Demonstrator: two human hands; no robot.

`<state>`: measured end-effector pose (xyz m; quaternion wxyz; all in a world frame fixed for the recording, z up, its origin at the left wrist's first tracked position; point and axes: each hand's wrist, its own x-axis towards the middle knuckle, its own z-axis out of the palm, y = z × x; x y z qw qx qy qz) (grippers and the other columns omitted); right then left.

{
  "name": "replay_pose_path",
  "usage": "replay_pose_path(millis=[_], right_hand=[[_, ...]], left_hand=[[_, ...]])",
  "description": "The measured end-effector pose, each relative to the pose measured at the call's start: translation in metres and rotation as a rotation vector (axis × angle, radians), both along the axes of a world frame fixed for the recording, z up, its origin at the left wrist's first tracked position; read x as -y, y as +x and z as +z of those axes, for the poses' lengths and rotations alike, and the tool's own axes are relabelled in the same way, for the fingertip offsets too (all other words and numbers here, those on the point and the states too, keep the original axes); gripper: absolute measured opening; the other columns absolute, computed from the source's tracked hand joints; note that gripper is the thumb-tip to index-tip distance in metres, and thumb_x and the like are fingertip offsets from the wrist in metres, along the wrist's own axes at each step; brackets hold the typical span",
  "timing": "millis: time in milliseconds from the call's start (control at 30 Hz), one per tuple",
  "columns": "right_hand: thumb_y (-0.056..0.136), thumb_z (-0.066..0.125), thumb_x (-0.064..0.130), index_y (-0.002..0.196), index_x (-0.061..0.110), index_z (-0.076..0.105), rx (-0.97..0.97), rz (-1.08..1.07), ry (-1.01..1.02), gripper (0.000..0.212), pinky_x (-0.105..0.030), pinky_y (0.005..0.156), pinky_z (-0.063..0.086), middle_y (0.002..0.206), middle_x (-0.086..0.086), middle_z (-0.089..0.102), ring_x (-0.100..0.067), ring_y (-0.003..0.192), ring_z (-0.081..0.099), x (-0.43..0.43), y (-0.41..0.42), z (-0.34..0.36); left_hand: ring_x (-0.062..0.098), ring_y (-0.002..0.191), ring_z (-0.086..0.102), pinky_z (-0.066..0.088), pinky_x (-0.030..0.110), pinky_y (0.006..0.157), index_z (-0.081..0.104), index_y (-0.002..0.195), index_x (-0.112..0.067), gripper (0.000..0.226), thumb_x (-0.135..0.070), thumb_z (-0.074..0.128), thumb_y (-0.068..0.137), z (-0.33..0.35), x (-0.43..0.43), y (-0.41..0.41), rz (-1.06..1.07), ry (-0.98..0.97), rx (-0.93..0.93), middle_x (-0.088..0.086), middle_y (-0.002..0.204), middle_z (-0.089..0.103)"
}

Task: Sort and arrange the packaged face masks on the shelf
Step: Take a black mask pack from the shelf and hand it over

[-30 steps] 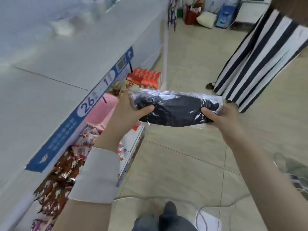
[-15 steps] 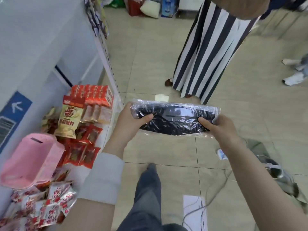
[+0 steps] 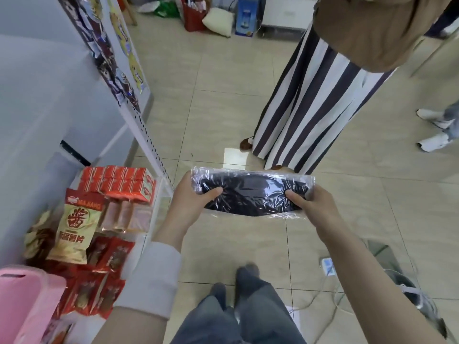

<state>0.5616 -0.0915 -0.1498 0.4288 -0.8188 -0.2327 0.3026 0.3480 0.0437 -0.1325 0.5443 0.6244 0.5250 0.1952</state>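
Note:
A clear plastic pack of black face masks [image 3: 250, 194] is held level above the tiled floor, in front of me. My left hand [image 3: 191, 199] grips its left end, thumb on top. My right hand [image 3: 310, 204] grips its right end, thumb pressed on the wrapper. The shelf [image 3: 49, 100] stands to my left, with its lower tier full of snack packets. No other mask packs are visible.
Red boxes [image 3: 119, 181], a yellow chip bag [image 3: 74, 227] and a pink box [image 3: 22, 301] sit on the lower shelf tier. A person in a striped skirt [image 3: 308, 105] stands close ahead. White cables and a power strip [image 3: 327, 266] lie on the floor at right.
My view has swung right and down, away from the shelf top toward the aisle floor. Both hands keep the same hold on the mask pack, which stays level.

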Motion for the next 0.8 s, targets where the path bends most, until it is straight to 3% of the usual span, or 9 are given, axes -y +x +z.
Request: replay_pose_path(millis=[100,200,300,333,467,600,667,733,800], right_hand=[[0.079,0.074,0.020,0.088,0.005,0.050,-0.002,0.084,-0.022,0.030,-0.020,0.050,0.033,0.065,-0.005,0.033,-0.018,0.062,0.039,-0.040,0.023,-0.005],[0.069,0.076,0.045,0.071,-0.003,0.048,0.060,0.154,-0.055,0.056,-0.031,0.055,0.036,0.065,-0.012,0.037,-0.024,0.060,0.040,-0.083,0.051,-0.010],[0.052,0.061,0.075,0.055,0.018,0.034,0.110,0.195,-0.137,0.063,-0.036,0.057,0.033,0.056,0.000,0.038,-0.022,0.062,0.037,-0.124,0.086,-0.018],[0.055,0.063,0.073,0.056,0.021,0.030,0.093,0.207,-0.142,0.061,-0.035,0.056,0.031,0.055,0.003,0.035,-0.020,0.062,0.034,-0.139,0.095,-0.014],[0.077,0.073,0.033,0.062,0.017,0.027,0.008,0.295,-0.032,0.052,-0.027,0.051,0.022,0.060,0.001,0.029,-0.016,0.055,0.027,-0.194,0.120,0.009],[0.080,0.072,0.030,0.063,0.016,0.027,0.024,0.417,0.008,0.050,-0.023,0.049,0.022,0.060,0.002,0.027,-0.014,0.054,0.026,-0.245,0.128,0.024],[0.079,0.073,0.030,0.066,0.006,0.038,-0.011,0.481,0.011,0.045,-0.022,0.053,0.028,0.063,-0.002,0.035,-0.014,0.057,0.034,-0.266,0.124,0.027],[0.077,0.074,0.032,0.088,-0.004,0.052,-0.062,0.538,0.042,0.044,-0.029,0.062,0.035,0.074,-0.007,0.046,-0.019,0.068,0.045,-0.285,0.113,0.030],[0.079,0.073,0.029,0.090,-0.003,0.052,-0.086,0.590,0.071,0.040,-0.026,0.059,0.037,0.075,-0.006,0.043,-0.017,0.068,0.044,-0.300,0.096,0.037]], left_hand=[[0.017,0.131,0.039,0.031,0.027,0.098,0.031,0.144,-0.016,0.079,-0.030,0.074,0.079,-0.006,-0.028,0.013,0.057,-0.008,-0.027,0.000,0.143,0.042],[0.020,0.130,0.041,0.034,0.033,0.103,0.036,0.141,-0.017,0.076,-0.033,0.075,0.078,-0.009,-0.055,0.033,0.127,-0.017,-0.041,-0.001,0.140,0.045],[0.017,0.125,0.043,0.033,0.028,0.096,0.040,0.136,-0.018,0.067,-0.031,0.073,0.080,-0.006,-0.081,0.058,0.198,0.000,-0.067,-0.004,0.132,0.049],[0.016,0.123,0.044,0.035,0.029,0.096,0.042,0.134,-0.018,0.064,-0.032,0.074,0.080,-0.004,-0.089,0.067,0.219,0.006,-0.077,-0.006,0.128,0.050],[0.022,0.126,0.045,0.038,0.037,0.103,0.042,0.135,-0.017,0.069,-0.036,0.075,0.077,0.006,-0.117,0.089,0.339,0.020,-0.100,-0.001,0.135,0.049],[0.020,0.120,0.051,0.040,0.039,0.103,0.043,0.134,-0.018,0.071,-0.040,0.076,0.074,0.018,-0.135,0.091,0.470,0.062,-0.104,-0.002,0.132,0.053],[0.013,0.107,0.056,0.044,0.021,0.089,0.047,0.126,-0.016,0.061,-0.036,0.076,0.076,0.024,-0.141,0.084,0.531,0.081,-0.113,-0.008,0.117,0.058],[0.001,0.088,0.055,0.038,0.003,0.066,0.048,0.109,-0.020,0.041,-0.027,0.074,0.079,0.031,-0.143,0.075,0.587,0.103,-0.111,-0.019,0.095,0.055],[-0.001,0.082,0.052,0.035,0.003,0.061,0.045,0.106,-0.022,0.039,-0.026,0.074,0.079,0.038,-0.143,0.061,0.645,0.141,-0.116,-0.020,0.090,0.053]])
